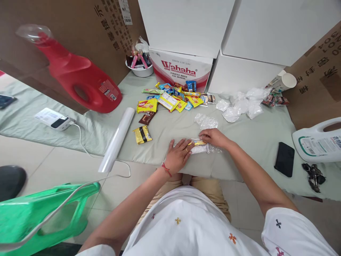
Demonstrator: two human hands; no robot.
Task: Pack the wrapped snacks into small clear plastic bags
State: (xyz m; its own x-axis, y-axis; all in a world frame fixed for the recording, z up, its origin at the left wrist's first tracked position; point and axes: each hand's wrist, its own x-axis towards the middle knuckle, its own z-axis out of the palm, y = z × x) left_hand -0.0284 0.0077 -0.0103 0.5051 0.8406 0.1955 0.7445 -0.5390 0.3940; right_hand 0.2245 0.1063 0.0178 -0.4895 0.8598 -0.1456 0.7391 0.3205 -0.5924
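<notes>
My left hand [176, 155] lies flat, fingers spread, over the left part of a clear plastic bag [199, 149] at the table's front edge. A yellow-wrapped snack [198, 142] shows through the plastic between my hands. The fingers of my right hand [214, 138] are pinched together on the bag's upper right edge. Loose crinkled plastic sticks out to the right, below that hand. Just beyond lies another crumpled clear plastic bag [206, 121]. To the left is a yellow snack packet [142, 134] with a dark band.
Farther back lie a pile of snack packets [169, 101] and several crumpled plastic bags [241, 104]. A Wahaha carton [181, 69] stands behind them. A plastic roll [117, 140], red jug [82, 80] and power bank [54, 119] are left; a phone [284, 159] and keys [314, 176] are right.
</notes>
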